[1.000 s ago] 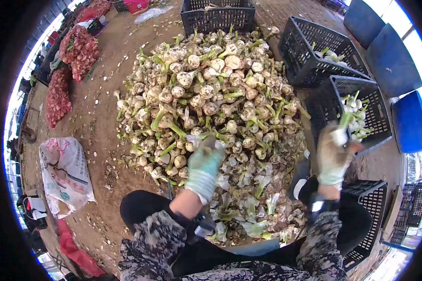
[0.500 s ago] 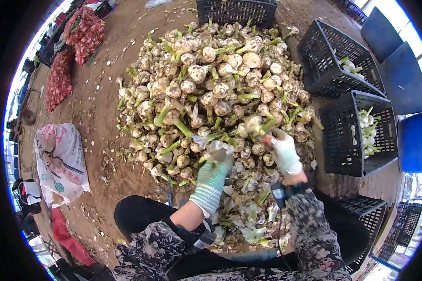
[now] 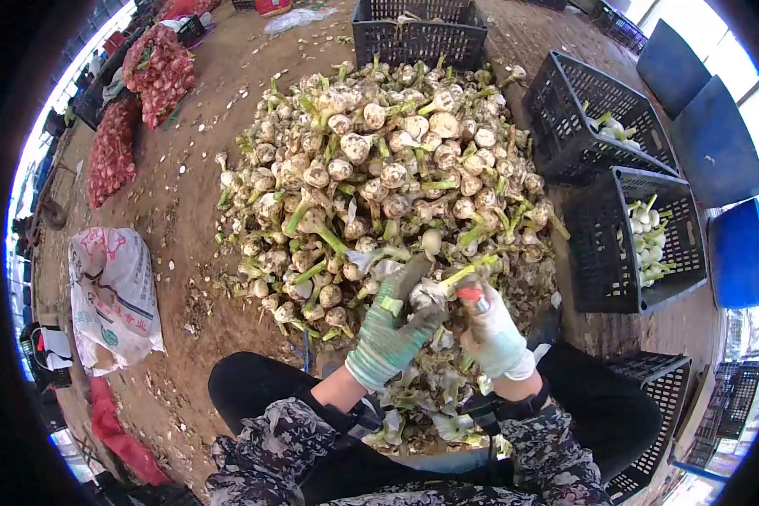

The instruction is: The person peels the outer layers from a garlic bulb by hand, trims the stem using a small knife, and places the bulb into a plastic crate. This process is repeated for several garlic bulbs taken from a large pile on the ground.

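Note:
My left hand [image 3: 392, 329], in a green-and-white striped glove with dirty fingers, is closed around a garlic bulb [image 3: 428, 295]. The bulb's green stalk [image 3: 472, 268] points up and to the right, past the fingertips of my other hand. My right hand [image 3: 493, 337], in a pale glove, is bent close beside the bulb with its fingers closed on a small red object [image 3: 472, 295], whose kind I cannot tell. Just beyond both hands rises a large heap of soil-stained garlic [image 3: 379, 169] with cut green stalks. Loose peeled skins [image 3: 405, 413] lie below, between my knees.
Black plastic crates [image 3: 594, 244] with cleaned garlic stand on the right, and another black crate [image 3: 417, 38] is behind the heap. Blue panels [image 3: 738, 253] line the right side. To the left lie a white printed sack [image 3: 114, 295] and red net bags [image 3: 158, 76] on the dirt floor.
Both hands have come together over the near edge of the heap. The right moved down and left to the left hand, which now holds a garlic bulb. The view has tilted slightly.

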{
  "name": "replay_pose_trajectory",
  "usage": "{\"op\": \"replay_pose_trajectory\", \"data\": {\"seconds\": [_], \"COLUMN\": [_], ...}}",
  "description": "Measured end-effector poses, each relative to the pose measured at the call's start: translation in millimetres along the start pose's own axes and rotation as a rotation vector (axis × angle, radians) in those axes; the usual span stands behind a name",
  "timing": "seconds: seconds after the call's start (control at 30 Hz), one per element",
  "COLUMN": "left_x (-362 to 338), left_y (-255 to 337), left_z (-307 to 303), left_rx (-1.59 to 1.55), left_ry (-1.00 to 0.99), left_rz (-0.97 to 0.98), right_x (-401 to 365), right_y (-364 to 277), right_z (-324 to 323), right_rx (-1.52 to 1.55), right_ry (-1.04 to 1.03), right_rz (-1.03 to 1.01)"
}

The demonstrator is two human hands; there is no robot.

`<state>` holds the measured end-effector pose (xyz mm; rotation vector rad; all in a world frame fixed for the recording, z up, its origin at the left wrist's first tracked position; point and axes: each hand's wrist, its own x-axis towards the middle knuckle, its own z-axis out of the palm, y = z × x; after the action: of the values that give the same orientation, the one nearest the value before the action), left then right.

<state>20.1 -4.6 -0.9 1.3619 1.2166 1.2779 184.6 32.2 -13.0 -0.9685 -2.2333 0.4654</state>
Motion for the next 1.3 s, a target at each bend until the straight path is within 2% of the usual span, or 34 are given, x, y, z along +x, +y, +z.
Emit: {"op": "replay_pose_trajectory", "data": {"seconds": [0.03, 0.07, 0.13, 0.17, 0.2, 0.27, 0.3, 0.33, 0.37, 0.4, 0.47, 0.53, 0.57, 0.6, 0.67, 0.7, 0.73, 0.8, 0.83, 0.87, 0.93, 0.97, 1.0, 1.07, 1.13, 1.17, 1.2, 1.23, 1.27, 1.3], "left_x": [-0.4, -1.9, -0.3, -3.3, -3.1, -2.0, -1.8, -1.3, -1.0, -0.9, 0.4, -0.4, -0.2, 0.3, -0.1, 4.3, 0.7, -1.1, 6.3, 11.1, 15.0, 11.4, 8.9, 4.3, 1.4, 2.6, 3.9, 4.3, 4.8, 5.6], "left_y": [-5.5, -6.6, 1.8, 1.9, 1.8, 1.2, 1.3, 1.7, 1.7, 1.3, 0.9, 0.5, 0.9, 2.0, 4.2, -5.9, -10.7, -8.5, -3.1, -2.6, -1.7, -11.8, -18.8, -39.5, -17.5, -7.8, -1.0, 4.6, 11.4, 20.7], "left_z": [-0.7, -0.5, -1.9, -1.2, -2.7, -5.7, -5.5, -4.3, -3.3, -3.3, -4.5, -4.6, -4.0, -2.6, -0.6, -7.8, -6.9, -3.7, -3.3, -3.1, -3.9, -4.5, 0.4, 8.3, 11.3, 10.1, 6.1, -0.8, -8.1, -14.9], "left_rx": [-0.148, -0.15, -0.034, -0.2, -0.2, -0.093, -0.094, -0.327, -0.559, -0.559, -0.067, -0.023, 0.022, 0.021, -0.425, -0.965, -0.964, -0.427, -0.395, -0.395, -0.924, -0.856, -0.826, -0.544, -0.578, -0.089, -0.091, -0.264, -0.435, -0.596], "left_ry": [-0.024, -0.026, -0.007, -0.006, -0.001, -0.002, 0.001, 0.058, 0.114, 0.113, 0.028, 0.028, 0.026, 0.022, 0.096, -0.014, -0.013, 0.097, 0.117, 0.116, 0.264, 0.16, 0.14, 0.091, 0.227, 0.205, 0.204, 0.138, 0.069, 0.016], "left_rz": [0.002, 0.002, 0.059, -0.062, -0.062, -0.022, -0.025, -0.185, -0.344, -0.347, 0.103, 0.096, 0.094, 0.097, -0.245, -0.171, -0.175, -0.353, -0.432, -0.431, -0.796, -0.739, -0.632, -0.452, -0.309, -0.05, -0.047, -0.193, -0.338, -0.481], "right_x": [2.7, 5.7, 9.8, 11.1, 8.0, -3.3, -1.6, 0.6, 4.3, 6.4, 0.0, 8.7, 9.9, 11.9, 14.8, 14.6, 13.8, 12.8, 14.7, 13.1, 7.1, 5.5, 4.9, 7.5, 14.3, 19.4, 22.2, 16.3, 12.9, 16.0], "right_y": [-8.0, -12.7, -15.1, -16.0, -12.6, -1.3, -3.2, -8.1, -14.3, -17.8, -5.4, -8.8, -10.5, -14.0, -16.2, -15.5, -13.9, -11.3, -14.9, -13.3, -8.1, -5.5, -4.7, -4.3, -18.9, -27.7, -31.7, -26.9, -21.6, -20.7], "right_z": [8.1, 13.2, 13.3, 13.8, 19.0, 32.0, 24.5, 20.8, 16.6, 14.4, 24.0, 24.8, 11.9, 7.1, 3.9, 5.1, 6.6, 7.9, 5.0, 8.6, 20.3, 21.4, 19.0, 6.9, -1.1, -6.8, -10.1, -3.1, -6.0, -13.7], "right_rx": [0.744, 1.487, 1.403, 1.32, 1.32, 1.247, 1.301, 1.3, 1.326, 1.352, 1.459, 1.272, 1.461, 1.459, 1.323, 1.324, 1.341, 1.369, 1.321, 1.32, 0.995, 0.951, 1.073, 1.212, 1.237, 0.974, 0.71, 0.425, 0.423, 0.728], "right_ry": [0.077, 0.157, 0.141, 0.125, 0.119, 0.162, 0.113, 0.11, 0.118, 0.13, 0.143, 0.094, 0.026, 0.031, 0.04, 0.039, 0.056, 0.094, 0.112, 0.114, 0.119, 0.08, 0.112, 0.104, 0.156, 0.07, -0.011, 0.033, 0.034, 0.034], "right_rz": [0.469, 0.933, 0.984, 1.036, 1.035, 0.578, 0.833, 0.836, 0.951, 1.066, 1.008, 0.593, 0.868, 0.865, 0.908, 0.91, 0.865, 0.773, 0.795, 0.794, 0.631, 0.688, 0.76, 0.891, 0.922, 0.735, 0.544, 0.431, 0.428, 0.55]}}
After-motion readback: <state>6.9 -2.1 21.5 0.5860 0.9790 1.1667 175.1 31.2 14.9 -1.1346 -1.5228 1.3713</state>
